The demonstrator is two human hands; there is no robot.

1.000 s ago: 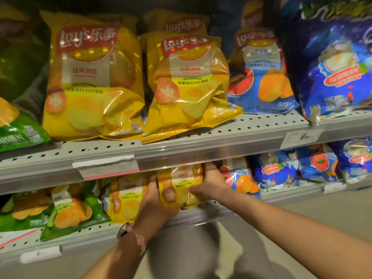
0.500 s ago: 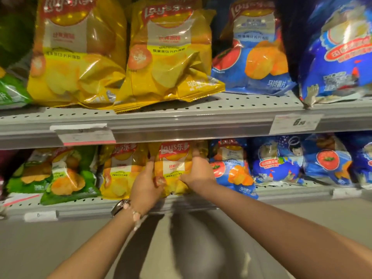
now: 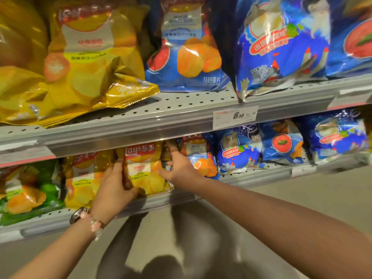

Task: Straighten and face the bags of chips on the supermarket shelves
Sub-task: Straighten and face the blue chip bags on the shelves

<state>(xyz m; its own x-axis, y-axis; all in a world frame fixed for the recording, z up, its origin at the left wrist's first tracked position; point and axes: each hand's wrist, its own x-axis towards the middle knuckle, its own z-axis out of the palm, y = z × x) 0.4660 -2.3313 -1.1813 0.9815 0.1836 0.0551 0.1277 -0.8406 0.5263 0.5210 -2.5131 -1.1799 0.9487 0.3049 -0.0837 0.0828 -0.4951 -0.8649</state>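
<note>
A small yellow chip bag (image 3: 145,168) stands upright on the lower shelf (image 3: 251,177), its front facing me. My left hand (image 3: 114,187) lies against the bag's left edge, thumb on its front and fingers behind. My right hand (image 3: 180,168) touches the bag's right edge with spread, straight fingers, one pointing up behind it. A second small yellow bag (image 3: 84,178) stands to the left, a small blue bag (image 3: 201,158) to the right.
The upper shelf (image 3: 181,115) carries large yellow bags (image 3: 90,57) and large blue bags (image 3: 189,47), with a 6.50 price tag (image 3: 235,116) on its rail. Green bags (image 3: 28,190) sit at lower left, more blue bags (image 3: 281,143) at lower right. Grey floor lies below.
The view has shifted right and closer. Both hands stay at the small yellow bag; my right hand's fingers have spread and straightened off the bag's front toward its right edge.
</note>
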